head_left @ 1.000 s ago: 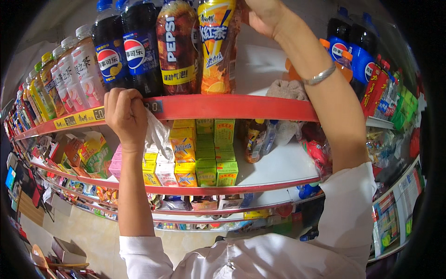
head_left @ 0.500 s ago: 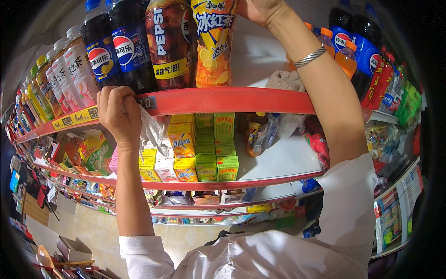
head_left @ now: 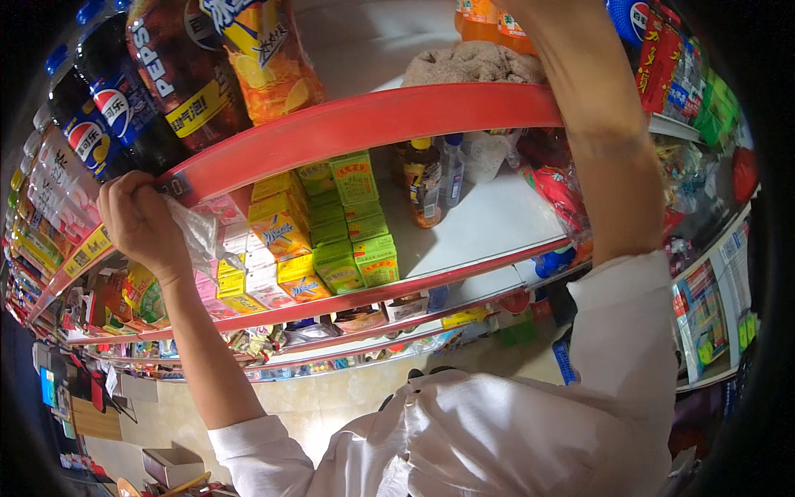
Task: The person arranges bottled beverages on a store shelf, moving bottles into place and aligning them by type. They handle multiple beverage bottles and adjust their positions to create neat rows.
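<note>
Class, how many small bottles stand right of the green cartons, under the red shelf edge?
2 clearly visible: a yellow-capped amber bottle, nearer the green cartons, and a blue-capped clear bottle to its right. More may be hidden behind.

Holding left hand [head_left: 142, 222] tightly curled, with knuckles uppermost and back of hand toward camera, above left forearm [head_left: 207, 348], slanting down-right from it. Holding right forearm [head_left: 613, 157] higher, well right of left hand, with right hand beyond upper edge of view.
</note>
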A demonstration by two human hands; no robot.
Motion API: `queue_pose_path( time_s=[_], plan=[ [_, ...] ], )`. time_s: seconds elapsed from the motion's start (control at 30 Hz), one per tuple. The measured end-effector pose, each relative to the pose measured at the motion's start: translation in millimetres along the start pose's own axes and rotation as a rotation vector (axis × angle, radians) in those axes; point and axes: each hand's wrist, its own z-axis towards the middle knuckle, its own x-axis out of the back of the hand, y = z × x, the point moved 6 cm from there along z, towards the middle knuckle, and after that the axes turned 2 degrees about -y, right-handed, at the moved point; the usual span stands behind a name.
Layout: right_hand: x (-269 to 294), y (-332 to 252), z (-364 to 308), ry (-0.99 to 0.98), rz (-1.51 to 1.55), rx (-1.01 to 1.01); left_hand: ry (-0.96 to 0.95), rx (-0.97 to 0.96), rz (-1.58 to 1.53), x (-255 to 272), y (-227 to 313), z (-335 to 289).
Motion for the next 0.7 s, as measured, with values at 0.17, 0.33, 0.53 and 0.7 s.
queue_pose_path(
  time_s=[0.17,0.33,0.53,0.7],
  plan=[
    [-27,8,-164,-0.459,-0.164,-0.069,0.009,0.007,0.026,7,-4,-7],
    [-36,141,-298,-0.008,-0.420,-0.708,0.009,-0.036,0.016,-3,8,3],
    [-61,196,-317,-0.077,-0.133,-1.067,0.003,-0.054,0.021,7,4,2],
    [-58,189,-335,-0.022,0.025,-1.065,0.001,-0.016,-0.001,-2,12,4]
  ],
)
